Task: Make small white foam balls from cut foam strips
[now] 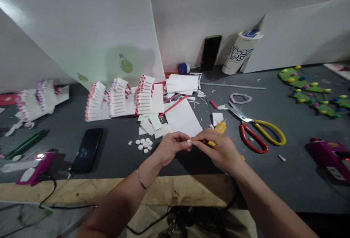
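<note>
Thumb and finger of my left hand (172,146) pinch a small white piece (189,141) above the dark table. From the other side my right hand (217,147) is closed at the same piece, fingertips touching it. How the piece is shaped under the fingers is hidden. Left of my left hand lies a cluster of small round white discs (143,144). Behind the hands are a white sheet (182,117) and cut paper pieces (154,122). A yellow cutter (220,128) sits partly hidden behind my right hand.
Scissors (254,125) with red and yellow handles lie open on the right. Fan-like rows of red-tipped white sticks (144,94) stand at the back. A black phone (88,150), magenta power strips (329,157), a white tumbler (240,52) and green decorated pieces (302,81) surround the work.
</note>
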Available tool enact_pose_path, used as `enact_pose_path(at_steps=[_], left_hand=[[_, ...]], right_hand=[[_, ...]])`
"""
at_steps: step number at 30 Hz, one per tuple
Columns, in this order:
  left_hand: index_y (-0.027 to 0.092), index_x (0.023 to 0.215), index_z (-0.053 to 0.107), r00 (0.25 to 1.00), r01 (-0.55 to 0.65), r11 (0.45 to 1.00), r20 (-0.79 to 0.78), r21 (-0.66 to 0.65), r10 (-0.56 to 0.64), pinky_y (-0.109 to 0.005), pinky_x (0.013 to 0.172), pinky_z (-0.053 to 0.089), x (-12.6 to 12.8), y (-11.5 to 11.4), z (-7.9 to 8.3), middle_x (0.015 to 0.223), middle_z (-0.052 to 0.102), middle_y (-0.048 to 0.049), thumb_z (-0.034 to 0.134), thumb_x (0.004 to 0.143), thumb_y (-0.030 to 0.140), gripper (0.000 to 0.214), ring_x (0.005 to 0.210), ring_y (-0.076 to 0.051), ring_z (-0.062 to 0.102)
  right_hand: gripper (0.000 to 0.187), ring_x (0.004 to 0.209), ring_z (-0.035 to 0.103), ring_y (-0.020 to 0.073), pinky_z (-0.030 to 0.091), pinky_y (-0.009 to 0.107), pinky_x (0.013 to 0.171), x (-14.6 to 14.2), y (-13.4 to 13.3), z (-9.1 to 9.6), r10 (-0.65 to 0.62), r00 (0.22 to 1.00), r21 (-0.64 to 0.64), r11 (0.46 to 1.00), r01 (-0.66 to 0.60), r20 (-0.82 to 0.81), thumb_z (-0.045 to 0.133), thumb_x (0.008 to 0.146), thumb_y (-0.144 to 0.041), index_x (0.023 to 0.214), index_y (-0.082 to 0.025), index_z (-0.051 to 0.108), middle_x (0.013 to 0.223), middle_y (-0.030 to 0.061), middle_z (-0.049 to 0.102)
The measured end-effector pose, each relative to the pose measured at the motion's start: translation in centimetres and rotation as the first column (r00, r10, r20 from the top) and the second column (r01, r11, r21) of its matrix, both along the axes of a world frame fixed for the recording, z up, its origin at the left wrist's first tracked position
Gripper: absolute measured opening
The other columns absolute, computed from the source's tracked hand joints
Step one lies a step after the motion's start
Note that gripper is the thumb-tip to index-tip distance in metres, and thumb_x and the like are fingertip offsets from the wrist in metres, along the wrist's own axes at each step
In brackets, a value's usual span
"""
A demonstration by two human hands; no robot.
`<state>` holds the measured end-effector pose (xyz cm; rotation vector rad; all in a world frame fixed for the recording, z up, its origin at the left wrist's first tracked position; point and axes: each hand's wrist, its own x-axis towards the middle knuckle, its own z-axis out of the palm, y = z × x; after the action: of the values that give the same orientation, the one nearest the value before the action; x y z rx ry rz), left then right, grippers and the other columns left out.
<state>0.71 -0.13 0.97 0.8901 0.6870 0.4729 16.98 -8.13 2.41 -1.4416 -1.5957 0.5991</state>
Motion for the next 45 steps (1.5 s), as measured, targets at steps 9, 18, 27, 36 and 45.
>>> enact_pose_path(at_steps=[9, 18, 27, 36, 45], left_hand=[[0.011, 0.071, 0.069, 0.995, -0.095, 0.995, 0.005, 0.008, 0.095, -0.020, 0.061, 0.045, -0.1, 0.2, -0.3, 0.064, 0.065, -0.0006, 0.088, 0.054, 0.029, 0.032, 0.058, -0.008, 0.057], [0.012, 0.071, 0.068, 0.991, -0.137, 0.988, 0.019, 0.068, 0.136, -0.021, 0.061, 0.044, -0.3, 0.3, -0.1, 0.062, 0.065, 0.0002, 0.088, 0.055, 0.029, 0.030, 0.057, -0.008, 0.056], [0.014, 0.075, 0.071, 0.985, -0.172, 0.964, 0.038, 0.204, 0.168, -0.021, 0.065, 0.047, -0.6, 0.3, 0.3, 0.068, 0.066, 0.0005, 0.087, 0.057, 0.023, 0.025, 0.064, -0.009, 0.058], [0.015, 0.072, 0.069, 0.970, -0.230, 0.943, -0.021, 0.243, 0.242, -0.024, 0.064, 0.050, -0.7, 0.0, 0.7, 0.069, 0.069, -0.0008, 0.087, 0.056, 0.026, 0.027, 0.066, -0.012, 0.062], [0.014, 0.069, 0.062, 0.985, -0.165, 0.966, -0.015, 0.201, 0.171, -0.020, 0.062, 0.041, -0.5, 0.4, 0.1, 0.067, 0.060, 0.0026, 0.087, 0.056, 0.028, 0.031, 0.064, -0.009, 0.052]], right_hand=[[0.012, 0.070, 0.060, 0.0165, 0.051, 0.031, 0.066, -1.0, 0.5, -0.7, -0.042, 0.966, 0.354, 0.934, -0.052, 0.255, 0.058, 0.089, -0.015, 0.091, -0.020, 0.069, 0.077, 0.0050, 0.071], [0.017, 0.073, 0.062, 0.0162, 0.052, 0.030, 0.067, -1.1, 0.4, -0.3, 0.013, 0.998, 0.276, 0.961, -0.032, 0.069, 0.059, 0.089, -0.015, 0.096, -0.023, 0.071, 0.079, 0.0040, 0.070], [0.028, 0.073, 0.063, 0.0163, 0.051, 0.031, 0.068, -0.9, 0.4, -0.3, -0.062, 0.994, 0.386, 0.922, 0.021, 0.093, 0.059, 0.086, -0.011, 0.108, -0.025, 0.069, 0.083, 0.0049, 0.071], [0.022, 0.072, 0.061, 0.0170, 0.052, 0.033, 0.066, -2.0, 0.6, -0.8, -0.049, 0.978, 0.435, 0.900, -0.044, 0.201, 0.057, 0.085, -0.008, 0.101, -0.022, 0.064, 0.079, 0.0050, 0.069], [0.005, 0.073, 0.060, 0.0186, 0.050, 0.033, 0.067, -2.3, 0.9, -2.1, -0.087, 0.995, 0.304, 0.950, 0.066, 0.057, 0.063, 0.085, -0.021, 0.090, -0.023, 0.063, 0.078, 0.0040, 0.066]])
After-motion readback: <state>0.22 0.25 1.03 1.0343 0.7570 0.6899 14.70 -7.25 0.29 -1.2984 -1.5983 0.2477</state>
